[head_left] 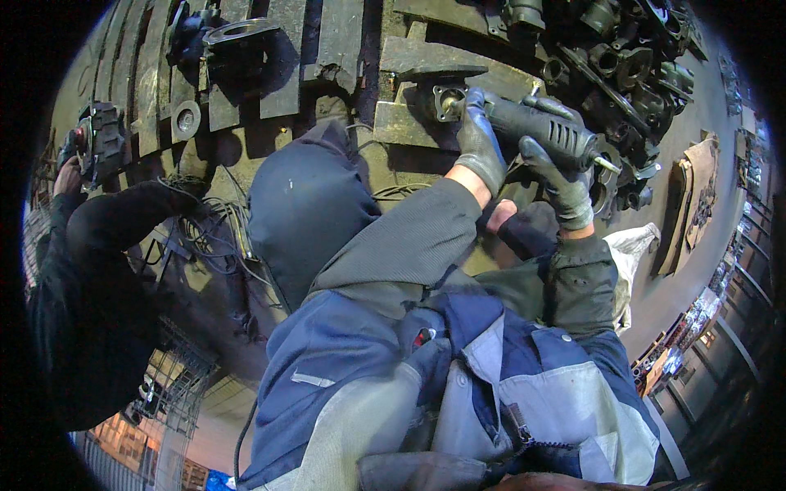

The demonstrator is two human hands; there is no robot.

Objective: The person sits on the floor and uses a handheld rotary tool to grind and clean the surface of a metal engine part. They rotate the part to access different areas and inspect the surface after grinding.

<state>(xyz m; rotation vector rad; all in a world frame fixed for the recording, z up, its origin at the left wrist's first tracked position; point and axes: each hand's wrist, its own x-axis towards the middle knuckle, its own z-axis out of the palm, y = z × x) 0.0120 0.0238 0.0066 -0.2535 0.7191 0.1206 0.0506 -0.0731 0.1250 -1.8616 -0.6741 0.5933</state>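
The person's left hand (479,143), in a dark glove, was closed around the front end of a dark handheld power tool (536,124), close to where its nose met a small dark metal casting (438,98). The right hand (565,184), also gloved, was wrapped around the rear body of the same tool, with the fingers curled over the ribbed housing. Both grips were shut on the tool; neither hand was free.

The tool's long axis ran from the lower right, at the right hand, up and to the left toward the casting, so the working tip lay beyond the left hand and pointed away from the person. The left hand was the nearer one to the casting, just beside its round opening. The casting sat on the grimy counter (409,123) among flat metal plates (278,74). A heap of similar dark castings (630,65) lay to the right, well apart from the tip.

At the far left, another person's hand (67,176) touched a separate dark part (102,139). A tangle of wires (213,229) lay between the two people.
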